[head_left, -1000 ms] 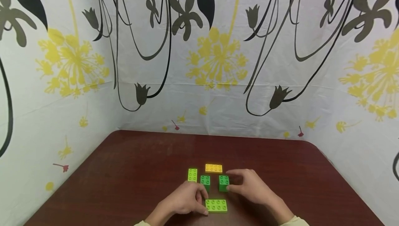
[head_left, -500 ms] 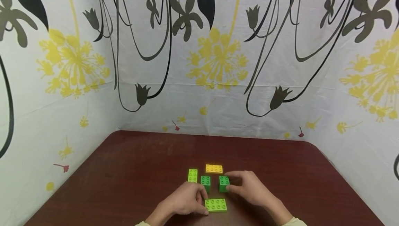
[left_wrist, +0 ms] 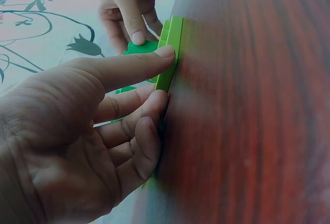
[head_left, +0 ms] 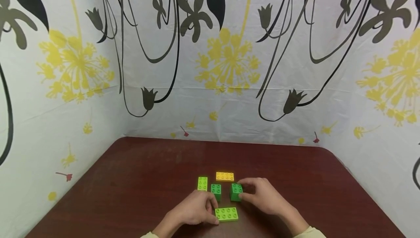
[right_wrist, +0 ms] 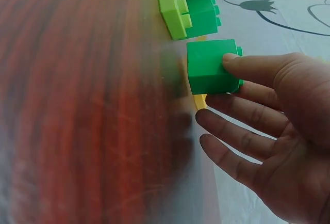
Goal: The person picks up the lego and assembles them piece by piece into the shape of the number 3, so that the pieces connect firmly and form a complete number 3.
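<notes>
My left hand (head_left: pixel 193 209) pinches the left end of a flat lime-green toy brick (head_left: pixel 226 214) between thumb and fingers. In the left wrist view this brick (left_wrist: pixel 177 33) stands slightly off the table line. My right hand (head_left: pixel 267 196) holds a dark green, two-by-two stud block (head_left: pixel 236 193) by thumb and index finger; the other fingers stay loosely extended in the right wrist view, below the block (right_wrist: pixel 206 69). Between the hands stands a second dark green block (head_left: pixel 216 191), touched by neither. The right index fingertip is hidden behind its block.
A yellow brick (head_left: pixel 224 176) lies flat behind the green blocks. Another lime-green brick (head_left: pixel 202 183) lies lengthwise at the left, partly behind my left hand. All are on a dark red-brown table (head_left: pixel 157 165), with a patterned cloth (head_left: pixel 229 121) hanging around its far sides.
The lime-green brick in my left hand has risen slightly and shifted a little left. The green block in my right hand has tilted and moved slightly right.
</notes>
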`<state>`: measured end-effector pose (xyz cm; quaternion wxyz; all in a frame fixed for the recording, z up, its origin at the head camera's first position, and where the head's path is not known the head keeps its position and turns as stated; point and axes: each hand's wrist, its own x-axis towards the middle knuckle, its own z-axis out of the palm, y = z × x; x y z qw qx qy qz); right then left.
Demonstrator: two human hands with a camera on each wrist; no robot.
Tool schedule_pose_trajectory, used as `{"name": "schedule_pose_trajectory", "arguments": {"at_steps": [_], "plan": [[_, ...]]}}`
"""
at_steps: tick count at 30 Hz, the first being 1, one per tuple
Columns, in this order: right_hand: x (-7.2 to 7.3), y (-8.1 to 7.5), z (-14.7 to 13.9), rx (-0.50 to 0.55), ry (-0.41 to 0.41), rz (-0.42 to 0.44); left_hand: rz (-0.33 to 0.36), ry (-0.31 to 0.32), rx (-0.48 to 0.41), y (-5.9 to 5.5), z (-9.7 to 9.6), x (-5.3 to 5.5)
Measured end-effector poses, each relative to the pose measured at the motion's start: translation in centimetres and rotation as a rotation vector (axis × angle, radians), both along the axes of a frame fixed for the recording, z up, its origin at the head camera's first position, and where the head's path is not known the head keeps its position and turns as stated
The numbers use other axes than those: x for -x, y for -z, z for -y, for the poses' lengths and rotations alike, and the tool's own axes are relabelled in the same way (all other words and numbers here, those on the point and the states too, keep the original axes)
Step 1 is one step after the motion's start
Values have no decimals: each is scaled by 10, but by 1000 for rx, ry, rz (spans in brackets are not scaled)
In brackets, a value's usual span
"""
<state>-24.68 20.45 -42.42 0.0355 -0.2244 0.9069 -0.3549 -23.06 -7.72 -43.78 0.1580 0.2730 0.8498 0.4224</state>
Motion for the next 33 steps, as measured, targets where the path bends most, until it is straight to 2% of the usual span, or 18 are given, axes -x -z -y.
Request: {"name": "schedule_pose_trajectory", "arguments": {"at_steps": [6, 15, 24, 33], "plan": [[0, -7, -4, 24, 1, 27, -5, -12, 0, -2, 0, 0], [1, -14, -8, 95, -60, 81, -48, -17, 33, -4, -1, 0], [-2, -16, -9, 155, -111, 129, -53, -21, 38, -4, -2, -1], [-3, -13, -9, 171, -140, 161, -51, -18, 41, -2, -2, -2]]}}
